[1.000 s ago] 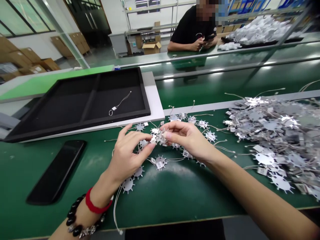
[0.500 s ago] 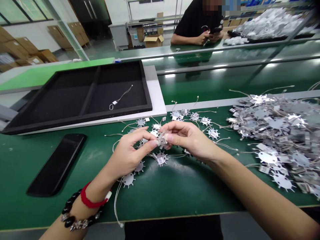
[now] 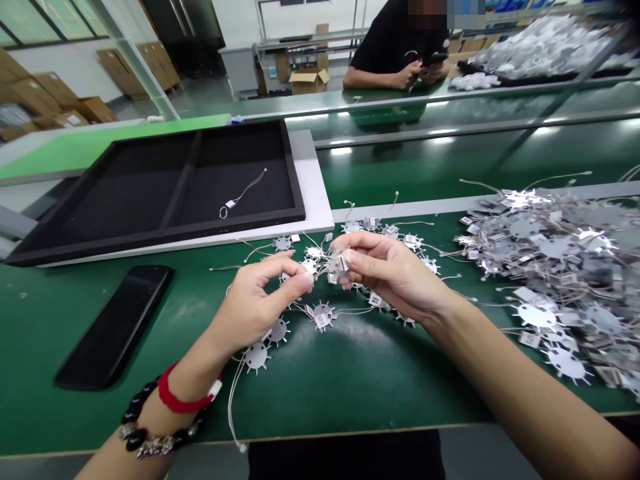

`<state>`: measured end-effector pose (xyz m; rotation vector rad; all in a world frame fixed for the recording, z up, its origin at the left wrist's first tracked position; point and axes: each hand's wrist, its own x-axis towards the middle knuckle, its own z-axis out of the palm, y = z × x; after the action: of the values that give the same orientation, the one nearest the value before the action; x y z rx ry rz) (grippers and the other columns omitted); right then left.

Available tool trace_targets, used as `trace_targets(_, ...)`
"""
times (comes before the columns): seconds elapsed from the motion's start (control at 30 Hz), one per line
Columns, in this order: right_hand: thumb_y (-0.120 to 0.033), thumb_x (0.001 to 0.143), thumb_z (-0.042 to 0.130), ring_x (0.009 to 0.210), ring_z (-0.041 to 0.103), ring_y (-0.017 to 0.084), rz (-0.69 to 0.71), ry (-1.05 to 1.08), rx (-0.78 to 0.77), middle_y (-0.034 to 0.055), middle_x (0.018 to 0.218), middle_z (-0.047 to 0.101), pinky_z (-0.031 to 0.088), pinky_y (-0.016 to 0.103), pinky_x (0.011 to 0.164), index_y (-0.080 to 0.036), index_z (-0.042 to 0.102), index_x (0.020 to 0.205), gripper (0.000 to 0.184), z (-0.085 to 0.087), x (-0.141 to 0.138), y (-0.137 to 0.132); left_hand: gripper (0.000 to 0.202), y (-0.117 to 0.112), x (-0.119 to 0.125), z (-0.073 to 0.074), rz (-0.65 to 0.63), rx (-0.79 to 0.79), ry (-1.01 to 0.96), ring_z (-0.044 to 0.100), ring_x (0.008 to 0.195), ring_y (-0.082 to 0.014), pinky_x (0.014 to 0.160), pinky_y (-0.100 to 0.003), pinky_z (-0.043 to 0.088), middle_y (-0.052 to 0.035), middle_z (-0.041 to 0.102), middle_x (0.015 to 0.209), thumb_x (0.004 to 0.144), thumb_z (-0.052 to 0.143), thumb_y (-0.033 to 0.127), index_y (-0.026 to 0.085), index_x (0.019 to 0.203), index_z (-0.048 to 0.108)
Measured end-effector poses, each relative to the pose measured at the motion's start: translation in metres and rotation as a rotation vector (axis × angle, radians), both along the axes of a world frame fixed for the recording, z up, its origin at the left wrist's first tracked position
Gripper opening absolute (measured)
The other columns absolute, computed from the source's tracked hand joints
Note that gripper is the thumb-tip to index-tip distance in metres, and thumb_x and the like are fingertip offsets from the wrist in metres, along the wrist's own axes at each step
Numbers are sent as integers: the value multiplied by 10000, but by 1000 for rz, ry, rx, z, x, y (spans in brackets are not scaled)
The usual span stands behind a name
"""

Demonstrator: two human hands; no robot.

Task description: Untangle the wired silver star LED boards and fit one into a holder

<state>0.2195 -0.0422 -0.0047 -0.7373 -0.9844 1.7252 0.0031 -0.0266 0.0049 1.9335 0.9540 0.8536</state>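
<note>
Head view: the right hand [image 3: 400,272] pinches a spiked metal piece [image 3: 338,265] over the green table [image 3: 380,387]; the left hand [image 3: 257,297], fingertips together, is just left of it, its content unclear.

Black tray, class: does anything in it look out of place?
Yes: one white-tagged wire lies alone in the right half of the black tray; it seems stray, since silver toothed discs with similar wires lie on the bench.
</note>
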Motion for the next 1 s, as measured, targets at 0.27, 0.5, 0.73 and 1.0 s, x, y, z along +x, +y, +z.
trace_targets(0.27, -267, 750, 854, 609, 636, 61, -87, 37, 9, -20, 738, 692, 548, 161, 606, -189, 763, 893, 186, 0, 5, 3, 262, 1, 0, 0, -34, -26, 27, 630, 758, -129, 1163, -350, 351, 44, 677, 757, 941, 596, 357, 212, 725, 631)
trace_targets(0.5, -267, 728, 867, 617, 629, 60, -159, 15, 1, -19, 751, 677, 554, 148, 594, -179, 766, 877, 201, 0, 8, 6, 297, 0, 0, -2, -24, 22, 90, 608, 792, -148, 967, -323, 432, 22, 657, 771, 986, 537, 367, 208, 755, 635)
trace_targets(0.73, -260, 716, 872, 617, 615, 58, -178, 4, 5, -17, 742, 678, 548, 150, 594, -183, 770, 866, 198, -1, 8, 7, 279, 0, 2, 0, -21, 45, 115, 591, 785, -153, 771, -295, 427, 7, 653, 810, 992, 520, 354, 202, 792, 642)
trace_targets(1.0, -256, 736, 857, 603, 610, 55, -190, -25, 28, -21, 732, 676, 547, 159, 603, -185, 764, 870, 178, -1, 10, 7, 244, -1, 2, 0, 16, 35, 86, 615, 793, -135, 796, -265, 442, 42, 663, 748, 953, 595, 281, 215, 722, 638)
